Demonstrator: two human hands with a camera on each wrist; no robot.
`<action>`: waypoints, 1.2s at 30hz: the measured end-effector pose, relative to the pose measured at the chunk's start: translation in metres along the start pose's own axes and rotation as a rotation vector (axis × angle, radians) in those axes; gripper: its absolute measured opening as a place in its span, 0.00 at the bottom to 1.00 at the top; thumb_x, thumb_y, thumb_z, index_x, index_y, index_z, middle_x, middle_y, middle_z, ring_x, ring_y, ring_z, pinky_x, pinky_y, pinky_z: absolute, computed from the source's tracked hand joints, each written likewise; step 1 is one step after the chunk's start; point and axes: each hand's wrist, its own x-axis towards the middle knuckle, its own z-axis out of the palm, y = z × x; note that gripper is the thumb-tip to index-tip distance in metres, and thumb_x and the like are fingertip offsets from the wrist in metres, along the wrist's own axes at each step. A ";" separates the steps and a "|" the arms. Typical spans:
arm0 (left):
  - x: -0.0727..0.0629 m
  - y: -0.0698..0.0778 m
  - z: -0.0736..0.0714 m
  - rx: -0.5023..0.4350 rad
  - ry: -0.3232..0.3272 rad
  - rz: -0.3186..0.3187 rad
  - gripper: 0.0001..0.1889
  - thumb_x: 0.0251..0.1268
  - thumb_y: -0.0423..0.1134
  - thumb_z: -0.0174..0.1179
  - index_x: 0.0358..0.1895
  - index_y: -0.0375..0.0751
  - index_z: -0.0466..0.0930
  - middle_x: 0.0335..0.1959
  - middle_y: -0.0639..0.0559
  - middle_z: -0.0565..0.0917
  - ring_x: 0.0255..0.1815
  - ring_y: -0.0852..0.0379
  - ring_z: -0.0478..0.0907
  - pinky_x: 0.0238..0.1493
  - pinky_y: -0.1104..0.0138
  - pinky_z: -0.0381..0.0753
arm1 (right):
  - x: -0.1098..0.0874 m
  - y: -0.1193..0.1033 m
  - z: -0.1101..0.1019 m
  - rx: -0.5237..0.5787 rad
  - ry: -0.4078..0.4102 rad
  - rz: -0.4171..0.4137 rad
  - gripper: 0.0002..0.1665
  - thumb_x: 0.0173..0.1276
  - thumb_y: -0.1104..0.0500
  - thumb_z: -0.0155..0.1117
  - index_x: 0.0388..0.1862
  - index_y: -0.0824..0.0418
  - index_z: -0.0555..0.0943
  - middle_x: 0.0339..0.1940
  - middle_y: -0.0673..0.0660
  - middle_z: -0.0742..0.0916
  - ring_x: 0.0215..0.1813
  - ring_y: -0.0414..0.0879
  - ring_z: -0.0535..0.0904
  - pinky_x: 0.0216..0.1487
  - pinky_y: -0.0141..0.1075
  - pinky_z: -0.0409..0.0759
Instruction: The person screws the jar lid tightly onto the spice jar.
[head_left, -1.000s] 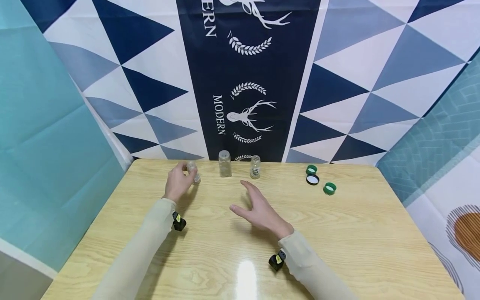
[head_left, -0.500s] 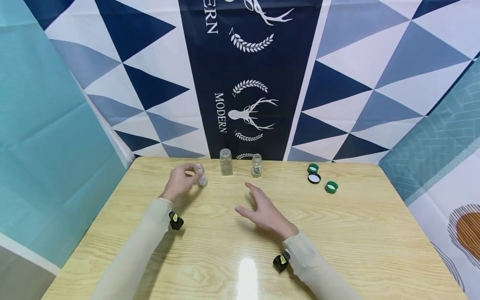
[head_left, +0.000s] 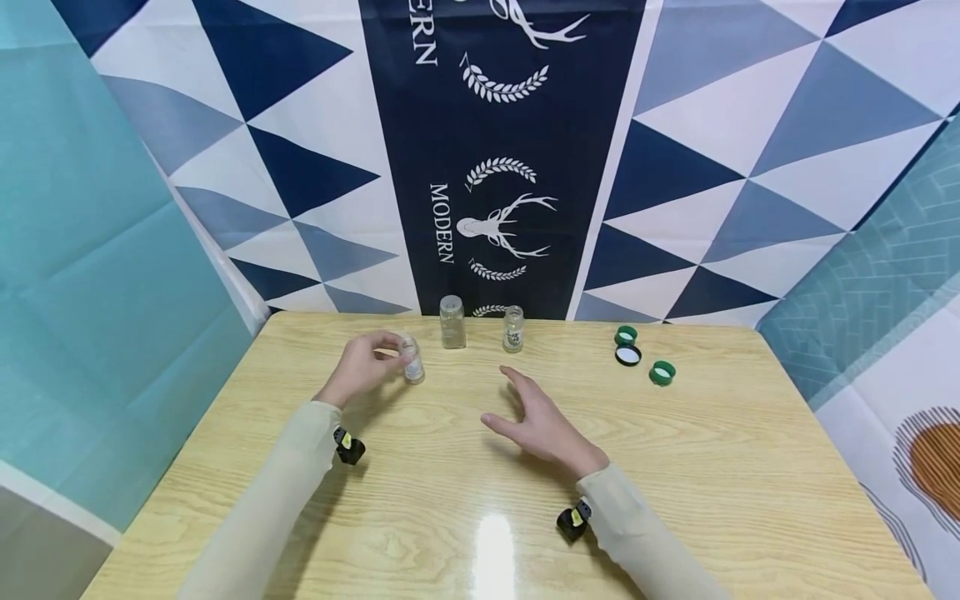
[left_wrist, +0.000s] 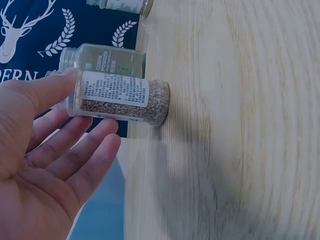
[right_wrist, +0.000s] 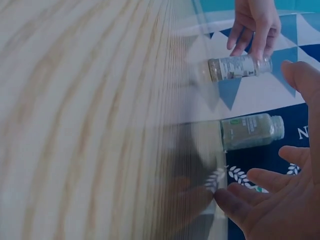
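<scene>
My left hand (head_left: 365,365) pinches the upper part of a small clear spice jar (left_wrist: 117,97) between thumb and fingers. Brown granules fill its lower part, and a white printed label wraps its side. In the head view the same jar (head_left: 413,368) stands close over the table at the hand's right; its top is partly hidden by the fingers. My right hand (head_left: 543,423) holds nothing, thumb and fingers spread, over the table in front of the other jars. A square glass jar (right_wrist: 252,131) of greyish powder stands behind, with a bare threaded neck.
Right of the square jar stands a small clear jar (head_left: 513,332) with a dark-printed label. At the back right of the wooden table (head_left: 420,483) lie a green cap (head_left: 626,336), a black-rimmed lid (head_left: 628,356) and another green cap (head_left: 662,373). A patterned cloth (head_left: 517,125) hangs behind.
My left hand has carried the spice jar rightward and a little toward me, away from the back left. My right hand has drifted slightly right, still spread.
</scene>
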 end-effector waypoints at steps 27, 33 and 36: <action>-0.028 0.014 0.027 -0.220 -0.162 0.036 0.19 0.64 0.40 0.73 0.56 0.37 0.85 0.56 0.40 0.86 0.49 0.45 0.88 0.49 0.54 0.89 | 0.004 0.003 -0.004 -0.014 0.010 0.000 0.54 0.71 0.40 0.68 0.85 0.57 0.53 0.81 0.63 0.68 0.81 0.60 0.62 0.80 0.57 0.61; -0.032 0.014 0.034 -0.213 -0.162 0.026 0.19 0.64 0.40 0.73 0.56 0.39 0.85 0.55 0.41 0.86 0.48 0.47 0.89 0.50 0.56 0.89 | 0.006 0.000 -0.001 0.015 0.004 -0.021 0.53 0.71 0.41 0.68 0.84 0.58 0.54 0.80 0.63 0.69 0.80 0.60 0.64 0.79 0.57 0.63; -0.034 0.016 0.036 -0.205 -0.164 0.026 0.19 0.64 0.41 0.73 0.56 0.40 0.85 0.56 0.43 0.86 0.48 0.48 0.89 0.50 0.58 0.88 | 0.007 -0.002 0.001 0.019 0.004 -0.029 0.52 0.71 0.42 0.68 0.84 0.59 0.55 0.79 0.64 0.70 0.80 0.61 0.65 0.79 0.57 0.63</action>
